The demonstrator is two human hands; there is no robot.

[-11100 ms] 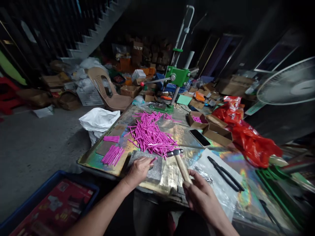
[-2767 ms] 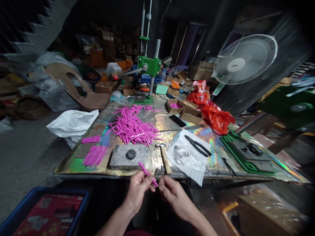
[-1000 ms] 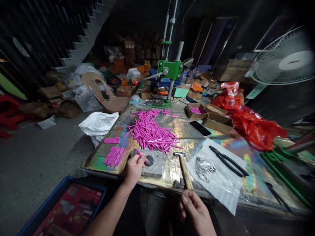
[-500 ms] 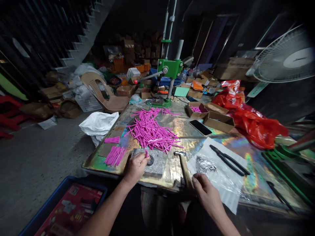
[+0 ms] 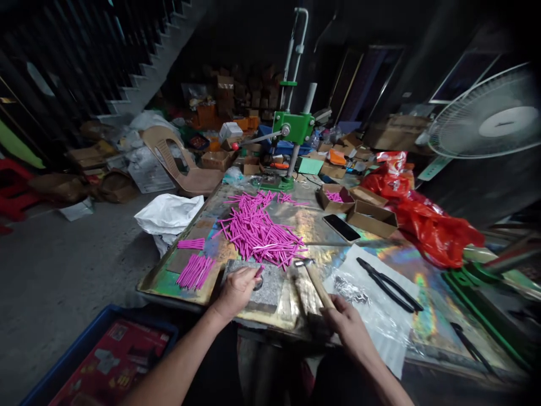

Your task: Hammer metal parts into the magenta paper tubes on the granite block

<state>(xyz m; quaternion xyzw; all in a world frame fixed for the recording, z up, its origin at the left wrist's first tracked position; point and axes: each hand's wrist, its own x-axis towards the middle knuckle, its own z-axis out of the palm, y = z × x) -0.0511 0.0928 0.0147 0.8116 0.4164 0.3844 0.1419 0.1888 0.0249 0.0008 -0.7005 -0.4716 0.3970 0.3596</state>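
Observation:
My left hand point(image 5: 235, 291) pinches a short pink tube point(image 5: 258, 272) upright over a dark round die on the grey stone block point(image 5: 270, 284). My right hand point(image 5: 347, 325) is wrapped round the wooden handle of a small hammer point(image 5: 313, 275), whose metal head is raised just right of the block. Behind the block lies a big heap of loose pink tubes point(image 5: 257, 230). Two tidy bunches of pink tubes point(image 5: 194, 269) lie to the left on the shiny foil-covered table point(image 5: 401, 262).
A green hand press point(image 5: 291, 135) stands at the table's far end. Cardboard boxes point(image 5: 372, 217), a phone point(image 5: 341, 226), red plastic bags point(image 5: 426, 225), black pliers point(image 5: 389, 284) on a clear bag and a white fan point(image 5: 486, 121) are to the right. A blue crate point(image 5: 84, 355) sits lower left.
My right hand has come up from the table edge, taken the hammer's handle and lifted it. My left hand has stood the pink tube on the die.

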